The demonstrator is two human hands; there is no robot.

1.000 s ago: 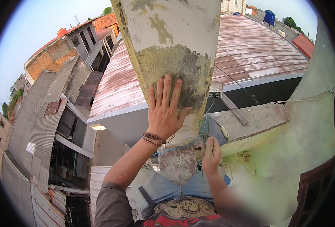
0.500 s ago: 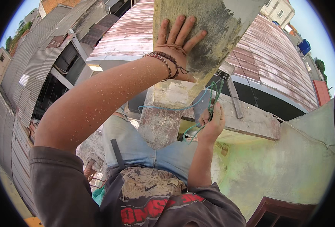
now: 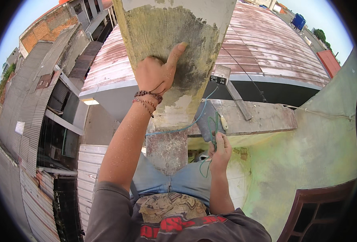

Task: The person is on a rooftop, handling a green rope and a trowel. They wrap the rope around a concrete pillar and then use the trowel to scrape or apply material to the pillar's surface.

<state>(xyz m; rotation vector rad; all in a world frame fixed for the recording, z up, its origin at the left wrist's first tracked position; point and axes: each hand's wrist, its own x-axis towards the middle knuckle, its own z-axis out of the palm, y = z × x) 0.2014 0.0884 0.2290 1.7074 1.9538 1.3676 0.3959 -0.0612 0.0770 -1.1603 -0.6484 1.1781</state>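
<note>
My left hand point(image 3: 156, 74) is against the weathered yellow-grey column point(image 3: 172, 20), thumb extended upward and fingers curled out of clear sight. My right hand point(image 3: 219, 148) is closed on green cord point(image 3: 216, 122), whose loops rise above the hand and dangle below it. A blue cord point(image 3: 201, 113) runs across the column's lower part. A white-handled tool point(image 3: 223, 123) lies on the concrete ledge point(image 3: 267, 123), beside a grey sheet or blade point(image 3: 206, 123). A small metal box with a dark front point(image 3: 220, 76) is right of the column.
Corrugated reddish roofing point(image 3: 267, 44) spreads behind the column, with grey roofs and buildings point(image 3: 37, 101) to the left. A mottled green wall point(image 3: 283, 153) with a dark-framed window point(image 3: 315, 209) is at my right. My jeans-clad legs point(image 3: 186, 177) are below, near the column's base.
My left hand has gone from lying spread on the column to curled fingers with thumb up. My right hand still grips the green cord. The camera view has shifted.
</note>
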